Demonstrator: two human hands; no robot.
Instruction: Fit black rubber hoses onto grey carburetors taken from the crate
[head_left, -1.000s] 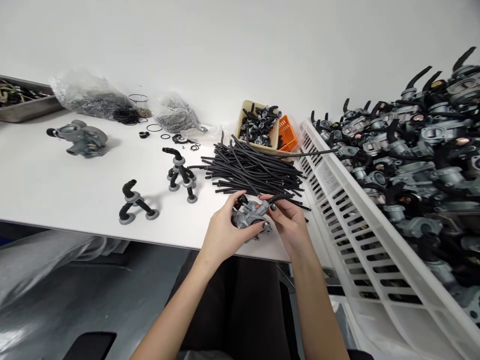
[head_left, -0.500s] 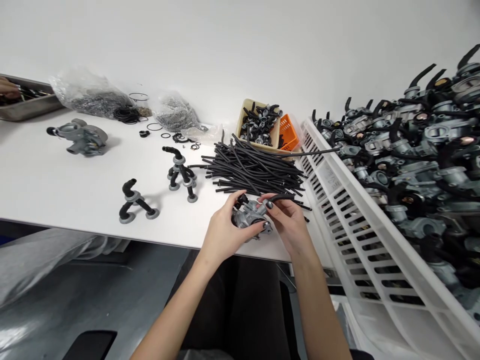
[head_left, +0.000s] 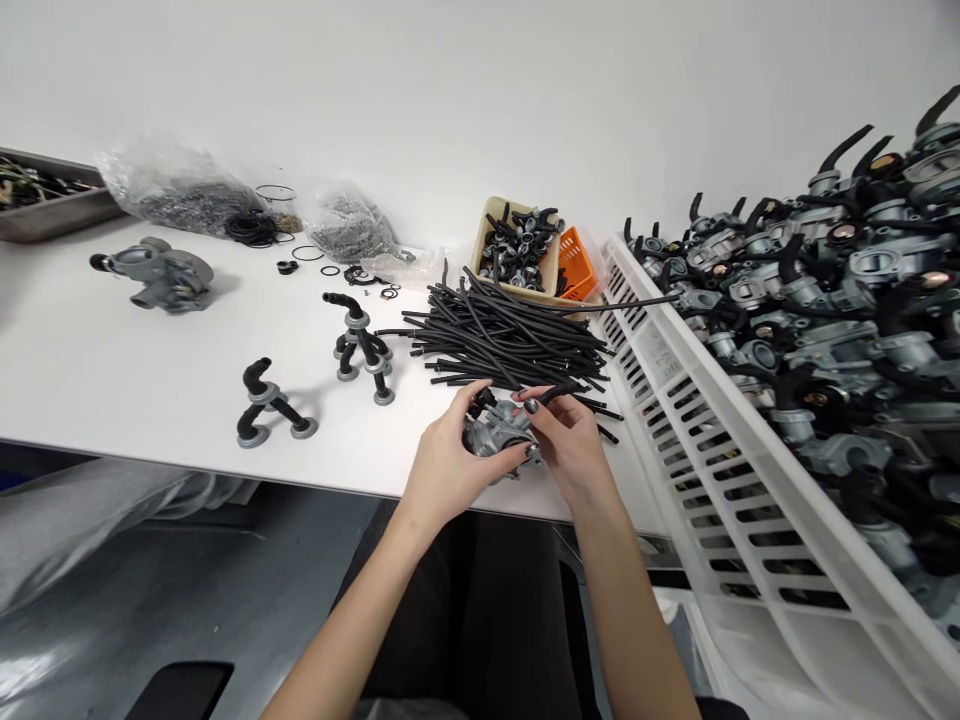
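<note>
My left hand (head_left: 446, 455) is closed around a silver metal carburetor (head_left: 493, 432) with a black fitting on top, near the front edge of the table. From the other side, my right hand (head_left: 574, 445) grips a black rubber tube (head_left: 556, 391) where it meets the carburetor. The fingers partly hide that joint, so how far the tube is seated cannot be made out. Just behind both hands lies a pile of black rubber hoses (head_left: 510, 330). To the left stand two groups of black rubber elbows with grey rings (head_left: 264, 393), stacked upright.
A white slatted crate (head_left: 739, 480) heaped with carburetors (head_left: 817, 290) borders my right side. At the back are a cream bin (head_left: 484, 240), an orange basket (head_left: 577, 262) and plastic bags (head_left: 349, 225). Another carburetor (head_left: 161, 275) and a metal tray (head_left: 67, 212) sit left.
My right hand has shifted slightly left, its fingers now wrapped closer along the black tube. My left hand keeps the carburetor in place. Another person's hand has left the metal tray.
</note>
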